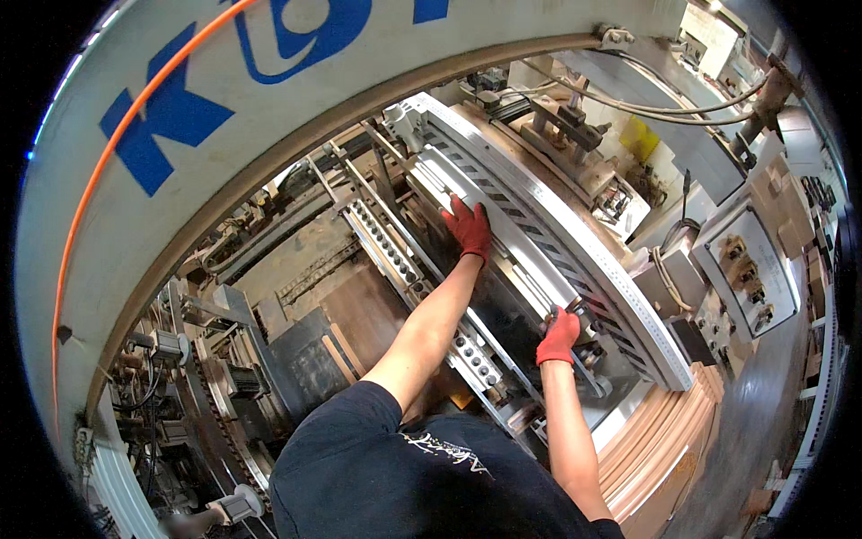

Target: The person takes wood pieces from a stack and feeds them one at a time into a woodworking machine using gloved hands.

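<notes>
A long silver metal bar (pixel 516 241) with narrow lengthwise grooves lies slantwise inside a large machine. My left hand (pixel 469 228), in a red work glove, rests on its near edge with the fingers spread. Farther down the same bar, at its lower right end, my right hand (pixel 558 336) has its red-gloved fingers curled on the end. The undersides of those fingers are hidden. Just beyond the bar runs a strip with black-and-grey diagonal stripes (pixel 548 247), bordered by a white rail (pixel 575 238) with fine scale marks.
A perforated metal rail (pixel 386 242) crosses the machine at my left. Stacked brown boards (pixel 660 449) stand at the lower right. A control box with knobs (pixel 747 269) is on the right. Overhead curves a grey machine frame (pixel 296 108) with an orange hose (pixel 99 171).
</notes>
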`<state>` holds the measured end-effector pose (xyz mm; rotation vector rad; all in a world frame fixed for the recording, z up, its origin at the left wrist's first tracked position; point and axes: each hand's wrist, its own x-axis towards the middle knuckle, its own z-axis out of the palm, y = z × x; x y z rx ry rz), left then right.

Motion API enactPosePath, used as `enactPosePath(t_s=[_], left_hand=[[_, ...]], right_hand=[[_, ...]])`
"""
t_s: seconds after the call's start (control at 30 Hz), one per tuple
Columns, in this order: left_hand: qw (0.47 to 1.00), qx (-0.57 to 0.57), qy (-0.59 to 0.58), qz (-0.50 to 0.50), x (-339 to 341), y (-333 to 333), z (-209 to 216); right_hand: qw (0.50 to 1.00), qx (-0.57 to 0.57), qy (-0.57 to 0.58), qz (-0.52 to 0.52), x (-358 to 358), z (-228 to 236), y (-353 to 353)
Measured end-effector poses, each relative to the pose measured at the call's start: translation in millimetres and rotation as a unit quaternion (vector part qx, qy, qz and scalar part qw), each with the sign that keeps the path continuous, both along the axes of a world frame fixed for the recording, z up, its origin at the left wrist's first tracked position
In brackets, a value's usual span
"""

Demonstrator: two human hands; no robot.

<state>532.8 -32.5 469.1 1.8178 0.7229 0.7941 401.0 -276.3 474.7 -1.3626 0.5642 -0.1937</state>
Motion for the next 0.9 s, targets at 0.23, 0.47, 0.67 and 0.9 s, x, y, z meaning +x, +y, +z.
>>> enactPosePath(t_s=[0.23, 0.47, 0.67, 0.9], left_hand=[[1.000, -0.005, -0.002, 0.016, -2.2, -6.4, 16.6], [0.997, 0.001, -0.068, 0.044, 20.1, 20.9, -2.3], [0.995, -0.078, -0.054, 0.033, 7.6, 29.5, 10.0], [0.992, -0.066, -0.080, 0.072, 10.5, 17.1, 10.5]], right_hand=[[0.976, -0.214, 0.030, 0.009, 12.0, -19.9, -9.2], [0.992, -0.057, -0.016, 0.116, 0.2, 27.5, -14.2], [0.988, -0.082, -0.002, 0.134, 3.5, 38.7, -17.7], [0.870, -0.451, -0.019, 0.199, -0.4, 63.9, -31.7]])
